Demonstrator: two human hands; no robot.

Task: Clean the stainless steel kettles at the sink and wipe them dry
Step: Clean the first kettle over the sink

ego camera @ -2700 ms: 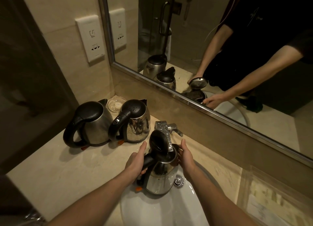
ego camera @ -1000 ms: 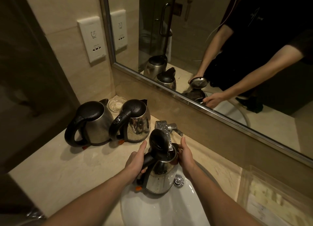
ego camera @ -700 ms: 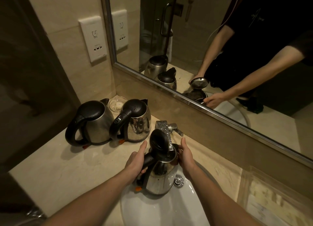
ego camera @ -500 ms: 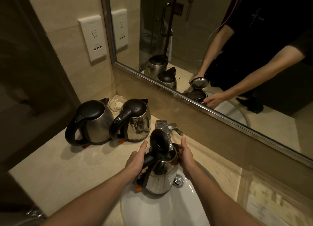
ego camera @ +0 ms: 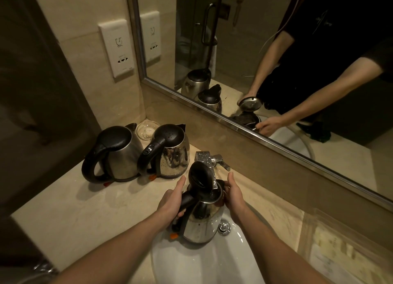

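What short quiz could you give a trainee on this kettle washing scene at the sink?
1. True or false: the lid of the held kettle at the sink is closed.
2. Multiple choice: how many more stand on the counter? A one, B two, C three.
3. Fill in: the left hand grips the held kettle's ____, while the right hand cups its body.
Key: 1 false, the lid stands open. 2 B, the dull kettle and the shiny kettle. 3 handle.
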